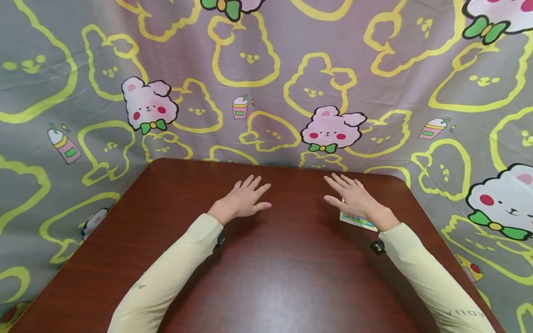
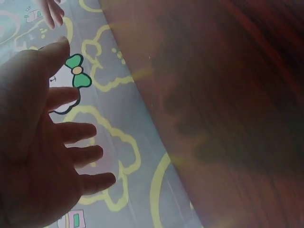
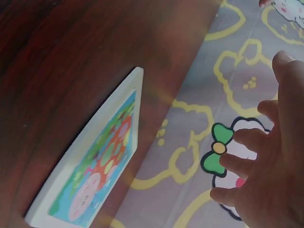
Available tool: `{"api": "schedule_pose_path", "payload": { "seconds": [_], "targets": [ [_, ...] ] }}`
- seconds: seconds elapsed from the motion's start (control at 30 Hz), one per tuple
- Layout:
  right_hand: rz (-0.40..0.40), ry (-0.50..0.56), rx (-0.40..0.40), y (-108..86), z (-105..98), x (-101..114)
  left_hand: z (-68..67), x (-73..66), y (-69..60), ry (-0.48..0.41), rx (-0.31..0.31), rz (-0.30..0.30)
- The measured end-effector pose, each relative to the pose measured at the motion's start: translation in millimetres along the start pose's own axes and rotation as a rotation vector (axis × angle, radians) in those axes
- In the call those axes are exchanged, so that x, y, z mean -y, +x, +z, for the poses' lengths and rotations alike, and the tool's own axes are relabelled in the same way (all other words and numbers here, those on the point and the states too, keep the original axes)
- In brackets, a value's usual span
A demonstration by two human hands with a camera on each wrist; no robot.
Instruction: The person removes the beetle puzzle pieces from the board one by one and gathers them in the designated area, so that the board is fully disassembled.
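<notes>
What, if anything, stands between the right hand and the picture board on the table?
Nothing visible: the right hand hovers over the table, partly hiding the picture board in the head view, and no object shows between them.

A bright picture board (image 3: 97,164) lying face up on the table (image 1: 270,259).
Its thick whitish border frames a blue and green scene, where I can make out a pink, face-like oval and an orange-red shape covered in coloured spots; it lies right of centre, toward the far side, set a little askew.
</notes>
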State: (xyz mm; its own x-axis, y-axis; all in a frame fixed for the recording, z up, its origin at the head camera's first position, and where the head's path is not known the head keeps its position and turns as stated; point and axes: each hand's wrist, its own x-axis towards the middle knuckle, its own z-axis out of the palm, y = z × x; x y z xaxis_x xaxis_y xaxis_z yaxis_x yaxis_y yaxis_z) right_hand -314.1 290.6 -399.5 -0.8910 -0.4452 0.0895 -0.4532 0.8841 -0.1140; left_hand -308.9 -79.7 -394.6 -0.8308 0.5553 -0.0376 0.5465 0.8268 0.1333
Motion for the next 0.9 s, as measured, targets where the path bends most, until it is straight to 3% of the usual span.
{"api": "schedule_pose_path", "payload": {
  "seconds": [0.27,0.9],
  "targets": [
    [0.029,0.024,-0.018,-5.1,3.0,-11.3,2.7,-19.3,12.5,-0.030,-0.011,0.060],
    [0.157,0.198,0.007,-29.1,13.3,-33.2,9.5,-59.5,44.9,-0.138,-0.022,0.100]
  ]
}}
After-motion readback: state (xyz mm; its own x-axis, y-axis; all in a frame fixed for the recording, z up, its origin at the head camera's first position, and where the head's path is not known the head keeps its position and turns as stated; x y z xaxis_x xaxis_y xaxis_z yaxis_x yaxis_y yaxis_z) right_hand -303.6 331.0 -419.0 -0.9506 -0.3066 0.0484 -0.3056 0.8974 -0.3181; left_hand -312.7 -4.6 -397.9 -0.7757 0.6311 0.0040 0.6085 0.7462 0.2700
